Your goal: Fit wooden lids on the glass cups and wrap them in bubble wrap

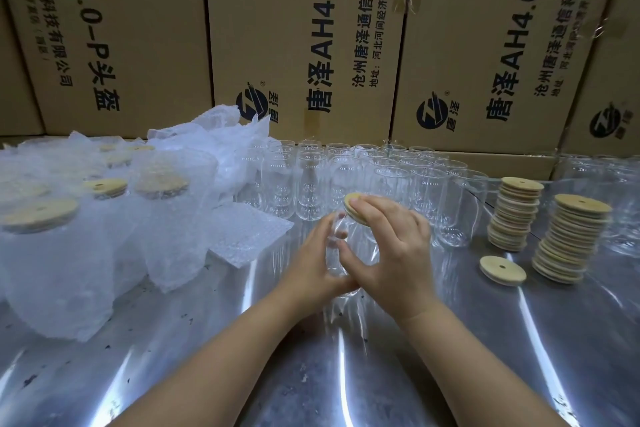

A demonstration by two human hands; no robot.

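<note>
My left hand [313, 262] grips a clear glass cup [349, 246], tilted, at the middle of the metal table. My right hand [391, 246] lies over a round wooden lid [353, 207] and presses it onto the cup's mouth, thumb curled against the glass. Several empty glass cups [343, 177] stand in rows behind my hands. Two stacks of wooden lids [512, 215] [571, 239] stand at the right, with one loose lid [502, 270] lying flat in front. A flat pile of bubble wrap sheets [249, 236] sits left of my hands.
Several lidded cups wrapped in bubble wrap [65, 246] fill the left side. Loose bubble wrap [214, 136] is heaped at the back. Brown cardboard boxes [304, 39] form a wall behind the shiny metal table [381, 357].
</note>
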